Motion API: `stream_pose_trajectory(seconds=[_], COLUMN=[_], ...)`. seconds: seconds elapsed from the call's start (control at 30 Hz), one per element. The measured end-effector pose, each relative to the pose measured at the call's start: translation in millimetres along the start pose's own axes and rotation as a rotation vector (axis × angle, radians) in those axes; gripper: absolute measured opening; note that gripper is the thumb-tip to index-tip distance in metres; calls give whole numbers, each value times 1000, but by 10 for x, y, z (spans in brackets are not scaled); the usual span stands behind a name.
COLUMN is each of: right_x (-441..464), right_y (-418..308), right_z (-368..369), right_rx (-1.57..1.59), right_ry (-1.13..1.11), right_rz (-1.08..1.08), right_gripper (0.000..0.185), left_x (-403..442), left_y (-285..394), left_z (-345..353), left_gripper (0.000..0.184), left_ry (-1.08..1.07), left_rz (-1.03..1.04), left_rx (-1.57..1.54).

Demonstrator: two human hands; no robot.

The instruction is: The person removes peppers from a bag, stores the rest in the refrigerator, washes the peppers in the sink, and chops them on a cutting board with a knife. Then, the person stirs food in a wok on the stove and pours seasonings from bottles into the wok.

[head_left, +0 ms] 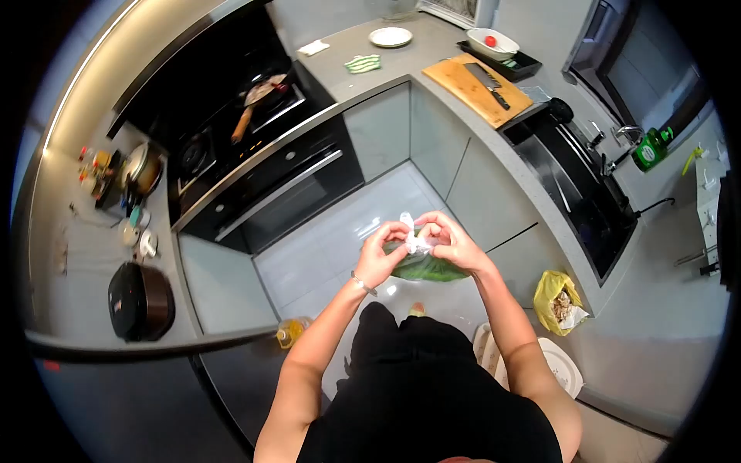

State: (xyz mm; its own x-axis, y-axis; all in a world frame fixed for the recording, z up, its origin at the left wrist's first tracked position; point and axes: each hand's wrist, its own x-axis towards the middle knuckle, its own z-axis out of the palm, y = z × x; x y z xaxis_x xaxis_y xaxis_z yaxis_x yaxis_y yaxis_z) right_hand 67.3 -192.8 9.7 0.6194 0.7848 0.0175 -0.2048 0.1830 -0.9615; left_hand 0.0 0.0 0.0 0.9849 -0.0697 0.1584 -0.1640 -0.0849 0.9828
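Observation:
A clear plastic bag [427, 266] with green vegetables in it hangs in front of my body, above the floor. Its whitish, twisted neck [411, 236] is between my two hands. My left hand [385, 248] pinches the neck from the left, fingers curled. From the right, my right hand [449, 244] grips the same bunched plastic with bent fingers. The two hands are close together, with the plastic between them. A bracelet circles my left wrist.
A cutting board [463, 85] with a knife [488, 85] lies near the black sink [567, 185]. A pan [266, 89] sits on the stove [202, 127]. A yellow bag [549, 297] hangs at the right cabinets. An oil bottle [290, 333] stands at lower left.

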Motion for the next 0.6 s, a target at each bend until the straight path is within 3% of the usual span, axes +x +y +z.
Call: stream_pose_trajectory(seconds=[0.07, 0.13, 0.2, 0.33, 0.5, 0.53, 0.6], right_x=[0, 249, 370, 688, 1105, 1187, 1320], right_y=[1, -339, -230, -491, -619, -634, -626], right_z=[127, -618, -617, -1053, -1386, -1432, -1631], right_rx=[69, -317, -446, -905, -542, -465, -550], right_ry=[116, 264, 443, 536, 711, 756, 905], right_rz=[-24, -118, -171, -244, -131, -98, -273], right_gripper=[39, 29, 19, 14, 13, 12, 13], left_x=[45, 969, 1121, 1857, 2596, 2713, 3004], left_y=[21, -196, -306, -350, -210, -239, -350], left_z=[-55, 262, 248, 245, 103, 84, 81], left_gripper=[25, 27, 28, 20, 12, 10, 7], left_ry=[40, -6, -80, -171, -271, -299, -370], left_rz=[-34, 46, 28, 34, -13, -54, -148], left_rx=[-145, -175, -153, -116, 35, -78, -279])
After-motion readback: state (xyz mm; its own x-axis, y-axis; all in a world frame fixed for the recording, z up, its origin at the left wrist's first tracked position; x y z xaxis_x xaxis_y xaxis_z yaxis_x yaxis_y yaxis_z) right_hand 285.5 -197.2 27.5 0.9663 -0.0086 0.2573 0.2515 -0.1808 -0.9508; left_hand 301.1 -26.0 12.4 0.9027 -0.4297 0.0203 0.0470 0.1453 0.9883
